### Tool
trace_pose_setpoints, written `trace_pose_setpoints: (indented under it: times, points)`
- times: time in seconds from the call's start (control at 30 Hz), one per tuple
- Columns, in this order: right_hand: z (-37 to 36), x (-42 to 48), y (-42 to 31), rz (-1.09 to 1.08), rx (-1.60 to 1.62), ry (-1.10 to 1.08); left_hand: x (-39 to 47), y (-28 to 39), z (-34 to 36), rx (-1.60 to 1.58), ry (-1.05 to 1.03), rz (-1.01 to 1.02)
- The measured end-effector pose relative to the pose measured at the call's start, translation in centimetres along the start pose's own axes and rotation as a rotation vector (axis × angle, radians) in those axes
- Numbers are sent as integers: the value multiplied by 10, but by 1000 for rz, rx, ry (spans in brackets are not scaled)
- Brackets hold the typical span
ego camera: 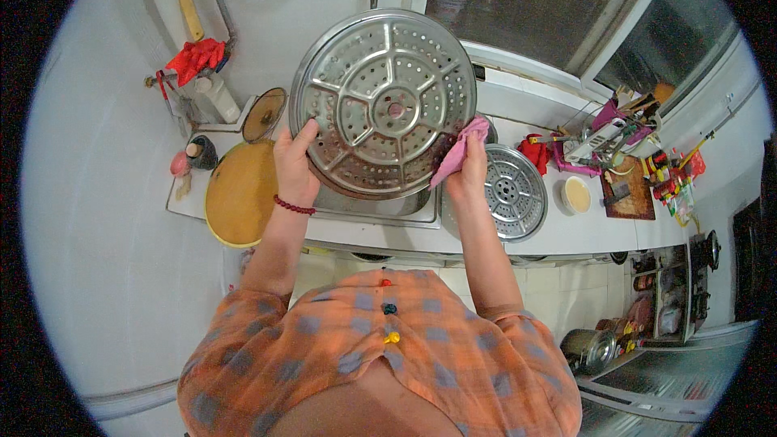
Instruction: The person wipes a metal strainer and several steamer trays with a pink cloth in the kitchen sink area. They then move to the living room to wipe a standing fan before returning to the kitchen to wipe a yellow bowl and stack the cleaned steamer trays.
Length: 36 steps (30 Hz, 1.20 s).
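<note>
A round, perforated metal steamer tray is held up over the sink, hiding most of the basin. My left hand grips its lower left rim, thumb on the near face. At the lower right rim, my right hand presses a pink cloth against the metal and holds that edge. A second perforated steamer tray lies on the white counter to the right, partly hidden by my right forearm. Left of the sink, behind my left wrist, is a large yellow round board.
A glass pot lid leans by the wall. To the right are a red cloth, a bowl, a wooden cutting board with a cleaver, and a crowded utensil rack. A metal pot stands lower right.
</note>
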State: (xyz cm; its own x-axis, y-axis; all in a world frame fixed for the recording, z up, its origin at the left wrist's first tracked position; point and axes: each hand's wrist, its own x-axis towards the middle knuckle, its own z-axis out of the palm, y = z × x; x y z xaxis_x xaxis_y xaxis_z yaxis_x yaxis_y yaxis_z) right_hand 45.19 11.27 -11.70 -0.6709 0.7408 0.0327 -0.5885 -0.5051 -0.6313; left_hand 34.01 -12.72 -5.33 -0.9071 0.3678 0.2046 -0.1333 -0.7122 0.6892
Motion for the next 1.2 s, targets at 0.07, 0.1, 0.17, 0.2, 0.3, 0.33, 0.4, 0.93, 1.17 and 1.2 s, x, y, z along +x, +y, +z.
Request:
trace_pose_setpoints:
  times: [0.07, 0.1, 0.17, 0.2, 0.3, 0.33, 0.4, 0.93, 1.17, 1.2]
  points:
    - [-3, 5, -6, -77, -151, -27, -4, -4, -12, -23, 21, -55]
    - [-2, 10, -11, -121, -227, -45, -5, -3, -17, -39, 28, -79]
    - [8, 21, -28, -220, -384, -29, -9, 1, -28, -52, -73, -171]
    - [16, 22, -40, -194, -465, -58, -10, 6, -35, -17, -104, -213]
    - [40, 33, -47, -265, -666, -184, -7, 18, -50, 53, -154, -323]
    - [47, 34, -45, -312, -728, -237, -7, 21, -49, 35, -106, -353]
    - [68, 26, -37, -365, -741, -242, -9, 27, -47, -71, -115, -395]
    - [171, -25, 74, -842, -1634, -1123, -55, 3, -58, -262, 219, -251]
    - [177, -27, 74, -610, -1376, -1163, -54, 8, -60, -282, 136, -205]
    - [167, -67, 84, -656, -1383, -1182, -50, 13, -56, -269, 169, -183]
